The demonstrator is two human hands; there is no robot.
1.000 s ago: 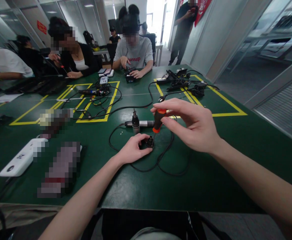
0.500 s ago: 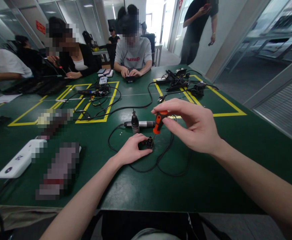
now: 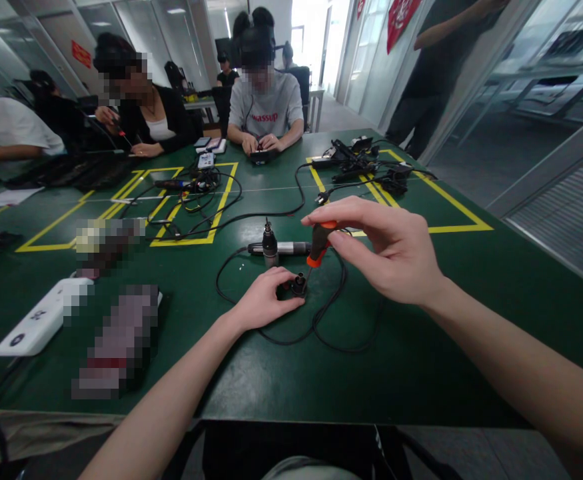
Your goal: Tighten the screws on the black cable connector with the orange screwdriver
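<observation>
Between the thumb and fingers of my right hand (image 3: 391,257) is the handle of an orange and black screwdriver (image 3: 318,248), tilted with its shaft pointing down. Its tip meets the side of a small dark round part (image 3: 299,285) with a metal collar on top; the exact contact is too small to make out. My left hand (image 3: 266,298) grips that part against the green table, thumb and fingers around it. Just behind, a dark and silver cylindrical piece (image 3: 270,245) stands upright with a thin pin on top. A silver and black pen-shaped tool (image 3: 291,249) lies behind it.
A black cable (image 3: 321,320) loops on the table around my hands. At left lie a white power strip (image 3: 41,317) and a blurred-out flat object (image 3: 118,340). Tangled cords and adapters (image 3: 356,163) sit inside yellow tape at the back. A co-worker (image 3: 265,110) sits opposite.
The screwdriver handle has turned slightly in my right hand, and its lower end has shifted a little right. My left hand stays put. A standing person at the back has moved right.
</observation>
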